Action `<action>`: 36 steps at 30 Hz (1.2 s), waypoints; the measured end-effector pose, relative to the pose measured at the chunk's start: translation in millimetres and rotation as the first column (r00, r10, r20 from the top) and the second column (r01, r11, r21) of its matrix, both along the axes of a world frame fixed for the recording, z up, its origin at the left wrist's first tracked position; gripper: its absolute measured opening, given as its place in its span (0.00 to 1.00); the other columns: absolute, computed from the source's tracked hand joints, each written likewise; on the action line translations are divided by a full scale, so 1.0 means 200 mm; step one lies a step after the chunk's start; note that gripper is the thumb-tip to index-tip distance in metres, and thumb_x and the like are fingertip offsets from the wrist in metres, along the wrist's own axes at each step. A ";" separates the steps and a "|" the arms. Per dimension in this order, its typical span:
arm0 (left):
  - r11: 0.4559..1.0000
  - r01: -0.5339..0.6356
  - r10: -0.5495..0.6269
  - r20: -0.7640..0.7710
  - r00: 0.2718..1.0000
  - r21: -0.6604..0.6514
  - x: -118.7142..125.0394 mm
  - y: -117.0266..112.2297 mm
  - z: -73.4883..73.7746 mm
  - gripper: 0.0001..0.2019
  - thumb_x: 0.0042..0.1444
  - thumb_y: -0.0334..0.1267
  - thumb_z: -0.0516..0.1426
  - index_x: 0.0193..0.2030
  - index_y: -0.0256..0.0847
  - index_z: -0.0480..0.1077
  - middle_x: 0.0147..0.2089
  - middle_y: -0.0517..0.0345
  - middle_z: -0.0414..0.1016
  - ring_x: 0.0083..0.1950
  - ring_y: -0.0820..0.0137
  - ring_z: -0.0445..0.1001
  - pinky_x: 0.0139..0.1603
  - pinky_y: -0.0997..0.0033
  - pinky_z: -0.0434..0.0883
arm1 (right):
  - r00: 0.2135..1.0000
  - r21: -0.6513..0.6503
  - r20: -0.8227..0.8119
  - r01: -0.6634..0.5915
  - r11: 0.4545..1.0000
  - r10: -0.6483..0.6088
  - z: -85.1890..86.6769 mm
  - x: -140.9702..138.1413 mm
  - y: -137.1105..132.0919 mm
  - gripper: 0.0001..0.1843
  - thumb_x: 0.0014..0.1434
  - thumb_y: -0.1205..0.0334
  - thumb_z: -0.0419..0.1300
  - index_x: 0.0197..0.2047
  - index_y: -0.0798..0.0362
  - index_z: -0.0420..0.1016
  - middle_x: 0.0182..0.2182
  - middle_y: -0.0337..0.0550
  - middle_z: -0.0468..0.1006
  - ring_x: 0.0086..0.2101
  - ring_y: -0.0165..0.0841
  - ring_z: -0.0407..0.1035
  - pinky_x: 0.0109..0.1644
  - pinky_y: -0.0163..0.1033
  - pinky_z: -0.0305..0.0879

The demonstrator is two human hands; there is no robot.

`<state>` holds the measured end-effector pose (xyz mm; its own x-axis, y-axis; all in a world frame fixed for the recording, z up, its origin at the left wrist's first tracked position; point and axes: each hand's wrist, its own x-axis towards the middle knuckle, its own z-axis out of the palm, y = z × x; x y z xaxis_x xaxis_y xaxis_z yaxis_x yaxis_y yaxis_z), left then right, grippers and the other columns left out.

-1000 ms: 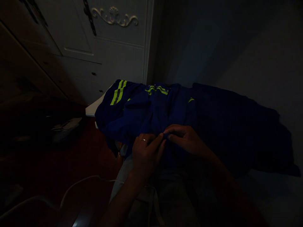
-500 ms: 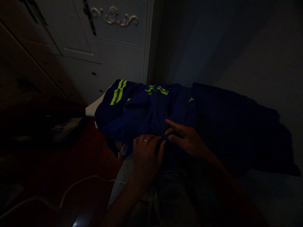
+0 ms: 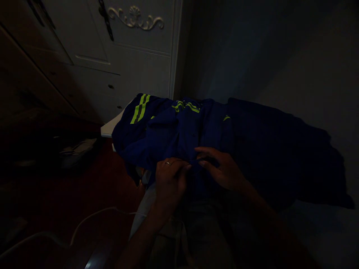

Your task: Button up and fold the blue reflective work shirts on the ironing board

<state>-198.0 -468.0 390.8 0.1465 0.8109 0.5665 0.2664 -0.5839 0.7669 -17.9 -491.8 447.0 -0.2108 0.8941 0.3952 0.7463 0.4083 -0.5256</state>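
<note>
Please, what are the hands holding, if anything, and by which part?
The blue garment, by a small bit of cloth on its near side, in the left hand and the right hand; edge or fold, too dark to tell.

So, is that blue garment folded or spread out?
Spread out, but rumpled: the garment drapes loosely across a pale board, creased, with yellow stripes showing in several places. Too dark to tell whether parts are tucked beneath.
</note>
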 end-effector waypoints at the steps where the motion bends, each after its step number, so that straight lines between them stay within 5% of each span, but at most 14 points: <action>1: 0.995 0.039 -0.032 0.075 0.997 -0.091 0.00 0.01 -0.01 0.04 0.58 0.34 0.58 0.32 0.42 0.73 0.33 0.59 0.78 0.38 0.68 0.75 0.43 0.64 0.66 | 0.999 0.051 0.047 -0.001 0.999 -0.002 0.01 0.00 -0.01 0.19 0.62 0.64 0.59 0.56 0.47 0.72 0.41 0.43 0.81 0.42 0.35 0.75 0.50 0.44 0.70; 6: 0.867 0.273 -0.159 0.288 0.944 -0.418 -0.06 0.08 -0.10 0.08 0.56 0.41 0.59 0.29 0.40 0.71 0.29 0.60 0.74 0.33 0.70 0.71 0.35 0.71 0.67 | 0.983 0.225 0.181 -0.029 0.974 -0.013 -0.01 0.03 -0.07 0.18 0.61 0.67 0.59 0.53 0.46 0.74 0.46 0.46 0.79 0.47 0.39 0.72 0.53 0.50 0.67; 9: 0.849 0.266 -0.174 0.234 0.956 -0.457 -0.09 0.11 -0.14 0.08 0.57 0.39 0.56 0.28 0.40 0.68 0.28 0.62 0.70 0.32 0.72 0.69 0.33 0.73 0.66 | 0.986 0.203 0.052 0.146 0.968 -0.160 -0.07 0.09 -0.11 0.16 0.60 0.63 0.60 0.52 0.48 0.74 0.47 0.48 0.77 0.47 0.39 0.72 0.52 0.48 0.69; 13: 0.943 0.072 -0.073 0.008 0.997 -0.326 -0.09 0.11 -0.16 0.08 0.58 0.38 0.53 0.29 0.41 0.66 0.32 0.59 0.69 0.36 0.68 0.69 0.39 0.68 0.67 | 0.892 -0.041 -0.208 0.401 0.915 -0.401 -0.16 0.16 -0.14 0.17 0.58 0.54 0.63 0.50 0.50 0.74 0.37 0.43 0.78 0.37 0.35 0.75 0.44 0.42 0.72; 17: 0.987 -0.093 0.086 -0.054 0.995 -0.129 -0.05 0.08 -0.13 0.08 0.56 0.41 0.60 0.38 0.41 0.68 0.40 0.54 0.71 0.44 0.64 0.71 0.45 0.62 0.69 | 0.819 -0.233 -0.372 0.373 0.898 -0.437 -0.18 0.16 -0.12 0.21 0.57 0.47 0.62 0.48 0.52 0.75 0.34 0.43 0.79 0.33 0.34 0.75 0.39 0.40 0.73; 22: 0.995 -0.097 0.097 -0.088 0.991 0.008 0.03 0.19 -0.05 0.11 0.61 0.40 0.57 0.48 0.40 0.70 0.48 0.49 0.71 0.52 0.62 0.70 0.54 0.59 0.68 | 0.822 -0.275 -0.363 0.355 0.893 -0.438 -0.15 0.10 -0.02 0.25 0.51 0.47 0.66 0.47 0.53 0.74 0.36 0.45 0.79 0.36 0.35 0.75 0.41 0.41 0.72; 28: 0.983 -0.182 0.134 -0.574 0.808 -0.026 0.12 0.37 0.09 0.21 0.55 0.51 0.60 0.50 0.38 0.71 0.49 0.45 0.72 0.52 0.55 0.71 0.47 0.61 0.70 | 0.776 -0.324 -0.518 0.213 0.922 -0.361 -0.24 0.08 0.10 0.30 0.49 0.56 0.65 0.55 0.53 0.69 0.39 0.46 0.80 0.37 0.35 0.75 0.43 0.41 0.71; 33: 0.966 -0.237 0.112 -0.667 0.737 -0.100 0.14 0.37 0.11 0.12 0.59 0.41 0.57 0.47 0.39 0.72 0.44 0.48 0.75 0.44 0.58 0.76 0.38 0.65 0.70 | 0.744 -0.195 -0.542 0.341 0.920 -0.391 -0.29 0.05 0.12 0.20 0.51 0.58 0.62 0.48 0.53 0.73 0.34 0.43 0.78 0.35 0.34 0.74 0.40 0.38 0.70; 36: 0.971 -0.202 0.087 -0.606 0.791 -0.124 0.14 0.37 0.09 0.10 0.60 0.37 0.54 0.43 0.39 0.74 0.41 0.49 0.77 0.42 0.60 0.76 0.39 0.65 0.69 | 0.782 -0.120 -0.470 0.402 0.908 -0.409 -0.28 0.03 0.12 0.30 0.52 0.58 0.62 0.59 0.51 0.66 0.33 0.40 0.76 0.30 0.31 0.71 0.32 0.35 0.68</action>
